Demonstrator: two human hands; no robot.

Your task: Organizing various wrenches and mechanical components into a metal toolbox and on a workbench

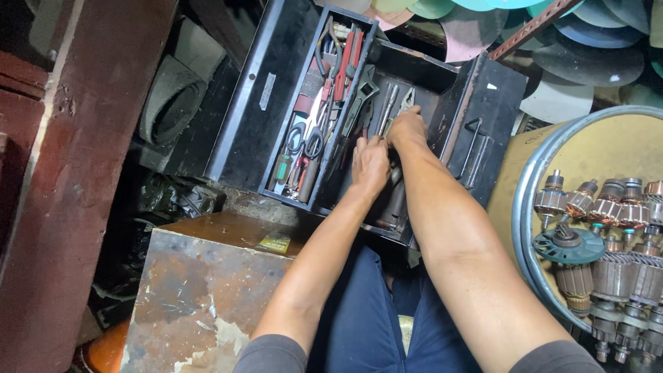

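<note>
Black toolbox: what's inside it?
The black toolbox tray holds red-handled pliers, scissors and a wrench. Left hand and right hand cover the lower compartment's contents.

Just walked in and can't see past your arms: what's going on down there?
A seated person has both hands in an open black metal toolbox. The left hand and right hand reach into its lower compartment among loose tools; what they grip is hidden. The raised tray holds pliers and scissors. A drum of motor armatures stands to the right.
</note>
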